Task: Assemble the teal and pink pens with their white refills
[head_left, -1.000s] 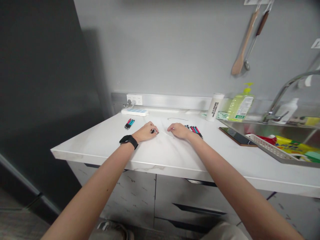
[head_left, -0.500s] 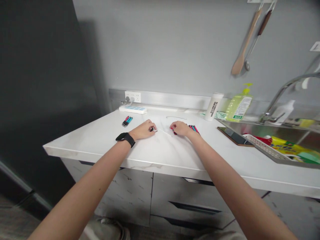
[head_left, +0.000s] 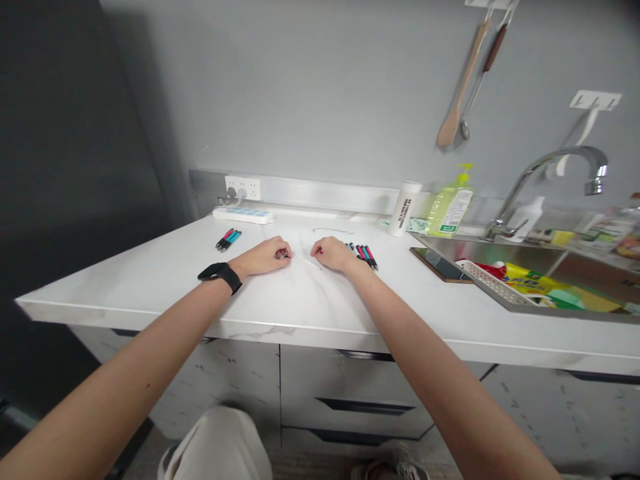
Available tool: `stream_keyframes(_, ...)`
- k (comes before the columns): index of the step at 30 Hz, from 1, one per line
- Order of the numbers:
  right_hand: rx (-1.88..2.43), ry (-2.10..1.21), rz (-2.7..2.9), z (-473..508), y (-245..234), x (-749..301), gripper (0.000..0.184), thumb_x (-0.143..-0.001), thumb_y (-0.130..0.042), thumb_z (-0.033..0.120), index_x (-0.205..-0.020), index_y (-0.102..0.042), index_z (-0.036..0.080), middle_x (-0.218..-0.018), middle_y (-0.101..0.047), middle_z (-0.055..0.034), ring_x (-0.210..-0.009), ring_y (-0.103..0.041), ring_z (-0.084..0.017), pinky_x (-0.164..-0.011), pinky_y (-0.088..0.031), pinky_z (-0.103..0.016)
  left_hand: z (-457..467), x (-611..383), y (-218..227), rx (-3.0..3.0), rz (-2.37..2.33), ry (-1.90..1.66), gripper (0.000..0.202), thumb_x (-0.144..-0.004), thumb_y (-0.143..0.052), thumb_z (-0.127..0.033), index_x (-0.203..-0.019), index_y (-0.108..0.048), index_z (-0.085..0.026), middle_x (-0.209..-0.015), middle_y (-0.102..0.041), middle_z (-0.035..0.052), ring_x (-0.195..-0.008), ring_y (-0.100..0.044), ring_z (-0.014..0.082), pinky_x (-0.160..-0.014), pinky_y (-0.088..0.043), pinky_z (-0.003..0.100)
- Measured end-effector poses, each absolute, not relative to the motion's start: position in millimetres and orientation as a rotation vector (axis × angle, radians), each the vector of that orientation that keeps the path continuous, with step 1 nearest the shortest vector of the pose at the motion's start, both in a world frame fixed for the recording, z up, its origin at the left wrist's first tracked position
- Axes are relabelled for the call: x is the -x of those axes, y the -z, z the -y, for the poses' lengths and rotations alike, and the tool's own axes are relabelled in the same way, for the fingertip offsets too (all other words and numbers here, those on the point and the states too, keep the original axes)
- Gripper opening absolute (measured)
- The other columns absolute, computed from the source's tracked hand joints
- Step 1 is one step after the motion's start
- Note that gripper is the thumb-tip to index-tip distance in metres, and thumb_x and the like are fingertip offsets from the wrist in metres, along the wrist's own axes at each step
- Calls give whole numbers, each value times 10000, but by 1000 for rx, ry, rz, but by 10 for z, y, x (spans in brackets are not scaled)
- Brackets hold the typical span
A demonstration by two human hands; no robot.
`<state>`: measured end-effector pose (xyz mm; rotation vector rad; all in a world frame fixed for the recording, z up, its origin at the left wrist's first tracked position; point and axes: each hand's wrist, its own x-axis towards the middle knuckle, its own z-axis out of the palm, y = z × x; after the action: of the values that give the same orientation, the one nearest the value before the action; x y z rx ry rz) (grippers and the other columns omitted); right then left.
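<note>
Steel sink (head_left: 480, 250) at right holds a white plastic rack (head_left: 487, 284), tilted on the sink edge, with a yellow packet (head_left: 543, 292) and a red item (head_left: 480, 267) in it. Packet contents can't be read. Phone (head_left: 440, 265) lies on a brown board (head_left: 417, 256) just left of the sink.

Both forearms reach forward over the white counter (head_left: 125, 287), wrists low, hands near the front-middle and close together, not touching. Left hand (head_left: 263, 257) wears a black watch (head_left: 219, 276). Its fingers (head_left: 285, 250) are curled inward, narrow, over something small; can't tell what, or whether it's gripped. Right hand (head_left: 336, 254) is also curled, fingertips (head_left: 316, 250) pointing left, with a small red bit showing at them; can't tell if it's held.

Thin white rod (head_left: 307, 262) lies on the counter between the hands, its near end by the left fingers. Pens (head_left: 363, 255) lie just past the right hand, side by side. More pens (head_left: 228, 239) lie well left of it, beyond the left hand. Thin wire (head_left: 327, 231) lies behind the hands.
</note>
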<state>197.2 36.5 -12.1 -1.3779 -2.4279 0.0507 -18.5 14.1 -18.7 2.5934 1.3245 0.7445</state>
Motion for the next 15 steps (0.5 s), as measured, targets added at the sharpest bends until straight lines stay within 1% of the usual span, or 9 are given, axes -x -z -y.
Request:
stream_keyframes(4, 1421, -65, 2415, -307, 76, -1965, 244, -801, -533, 117, -928, -725, 200, -947, -715, -48, -890, -628, -169, -814, -445, -241, -191, 199, 201, -2591, -1327, -744, 205, -720, -538, -336, -828, -610, -177, -826, -562, 33, -749, -545, 164, -739, -438, 285)
stream_keyframes(9, 1455, -112, 2368, -324, 72, -1984, 229, -802, -547, 151, -957, -711, 194, -967, -710, -59, -894, -636, -177, -805, -450, -243, -199, 199, 194, -2563, -1325, -751, 218, -721, -543, -374, -799, -593, -177, -798, -567, 29, -725, -530, 160, -715, -427, 280)
stream_keyframes(13, 1501, -106, 2245, -419, 97, -2045, 290, -822, -473, 108, -985, -704, 169, -1044, -702, -78, -964, -629, -169, -839, -433, -225, -168, 187, 168, -2535, -1339, -731, 231, -735, -529, -388, -807, -580, -175, -772, -560, 24, -710, -517, 156, -694, -420, 272)
stream_keyframes(15, 1584, -113, 2179, -456, 110, -2079, 304, -806, -472, 91, -997, -700, 155, -1071, -697, -92, -984, -627, -172, -843, -430, -222, -154, 190, 160, -2519, -1346, -721, 238, -739, -526, -386, -823, -583, -170, -761, -555, 22, -698, -513, 154, -679, -416, 267)
